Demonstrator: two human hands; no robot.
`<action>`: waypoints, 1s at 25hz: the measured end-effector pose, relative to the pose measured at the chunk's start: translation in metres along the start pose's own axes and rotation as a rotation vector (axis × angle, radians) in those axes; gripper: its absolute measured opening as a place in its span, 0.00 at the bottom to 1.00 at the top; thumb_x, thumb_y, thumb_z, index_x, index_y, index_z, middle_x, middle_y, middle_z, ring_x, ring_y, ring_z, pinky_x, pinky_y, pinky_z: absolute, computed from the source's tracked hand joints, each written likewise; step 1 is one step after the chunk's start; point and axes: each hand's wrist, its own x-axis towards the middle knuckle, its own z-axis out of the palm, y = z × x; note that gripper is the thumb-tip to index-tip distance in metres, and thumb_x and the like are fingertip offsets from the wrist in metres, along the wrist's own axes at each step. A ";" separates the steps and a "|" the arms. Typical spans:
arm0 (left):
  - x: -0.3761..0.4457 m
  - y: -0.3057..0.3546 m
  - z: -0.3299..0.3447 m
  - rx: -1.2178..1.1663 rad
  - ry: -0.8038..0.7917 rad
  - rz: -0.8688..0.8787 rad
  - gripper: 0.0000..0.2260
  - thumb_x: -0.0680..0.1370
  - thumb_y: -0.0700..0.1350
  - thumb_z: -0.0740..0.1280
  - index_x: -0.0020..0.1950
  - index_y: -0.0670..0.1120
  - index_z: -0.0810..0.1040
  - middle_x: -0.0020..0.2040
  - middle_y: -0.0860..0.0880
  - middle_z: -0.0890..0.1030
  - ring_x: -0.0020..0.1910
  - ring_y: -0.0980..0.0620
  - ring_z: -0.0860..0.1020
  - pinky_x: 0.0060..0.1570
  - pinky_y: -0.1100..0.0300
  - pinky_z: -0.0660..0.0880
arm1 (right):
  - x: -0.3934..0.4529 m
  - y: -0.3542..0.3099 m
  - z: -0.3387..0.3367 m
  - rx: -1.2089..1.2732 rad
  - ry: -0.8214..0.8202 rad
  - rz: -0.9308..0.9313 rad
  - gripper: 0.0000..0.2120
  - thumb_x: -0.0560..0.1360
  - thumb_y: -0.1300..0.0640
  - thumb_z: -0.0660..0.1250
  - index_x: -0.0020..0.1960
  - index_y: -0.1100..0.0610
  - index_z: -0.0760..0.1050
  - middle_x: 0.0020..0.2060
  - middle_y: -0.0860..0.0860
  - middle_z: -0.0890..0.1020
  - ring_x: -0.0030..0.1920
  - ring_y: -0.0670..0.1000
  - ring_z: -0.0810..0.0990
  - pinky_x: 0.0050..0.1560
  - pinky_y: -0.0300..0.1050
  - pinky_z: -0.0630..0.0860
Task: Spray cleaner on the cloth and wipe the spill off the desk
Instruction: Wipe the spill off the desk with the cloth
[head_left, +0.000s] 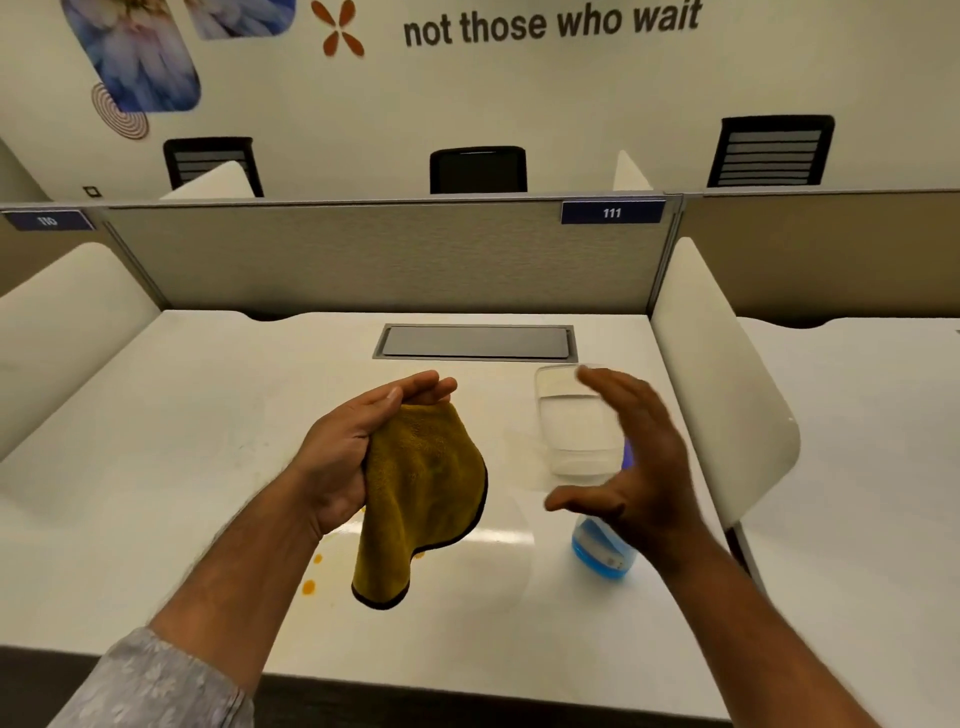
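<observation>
My left hand (358, 447) holds a mustard-yellow cloth (421, 493) with a dark hem above the white desk (208, 467); the cloth hangs down from my palm. Orange spill drops (310, 587) lie on the desk under and left of the cloth. My right hand (634, 457) hovers with spread fingers just above a spray bottle of blue cleaner (602, 551), which stands on the desk; the hand covers the bottle's top. It grips nothing.
A clear glass of water (576, 421) stands right behind my right hand. A grey cable hatch (475, 342) is set into the desk's back. Grey partition (363, 254) closes the rear, white dividers (717, 374) flank both sides. Desk's front edge is near me.
</observation>
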 end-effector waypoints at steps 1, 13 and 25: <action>0.000 -0.001 -0.003 0.008 -0.008 0.001 0.19 0.89 0.47 0.55 0.73 0.46 0.81 0.73 0.43 0.82 0.73 0.43 0.80 0.75 0.41 0.71 | 0.008 -0.009 0.013 0.058 -0.070 0.009 0.50 0.66 0.23 0.70 0.78 0.51 0.68 0.74 0.49 0.75 0.75 0.49 0.73 0.75 0.47 0.72; 0.009 0.032 -0.086 0.009 -0.236 -0.011 0.20 0.86 0.50 0.60 0.75 0.45 0.78 0.74 0.40 0.80 0.73 0.40 0.79 0.64 0.47 0.81 | 0.035 -0.026 0.171 0.754 -0.693 0.782 0.39 0.68 0.43 0.81 0.76 0.42 0.70 0.71 0.52 0.79 0.70 0.57 0.79 0.71 0.67 0.75; 0.124 0.002 -0.283 0.623 0.129 0.036 0.21 0.86 0.57 0.63 0.76 0.49 0.75 0.74 0.48 0.78 0.76 0.45 0.74 0.72 0.49 0.72 | -0.001 -0.040 0.253 1.093 -0.083 1.266 0.40 0.63 0.54 0.86 0.72 0.58 0.76 0.66 0.66 0.82 0.64 0.71 0.82 0.59 0.71 0.81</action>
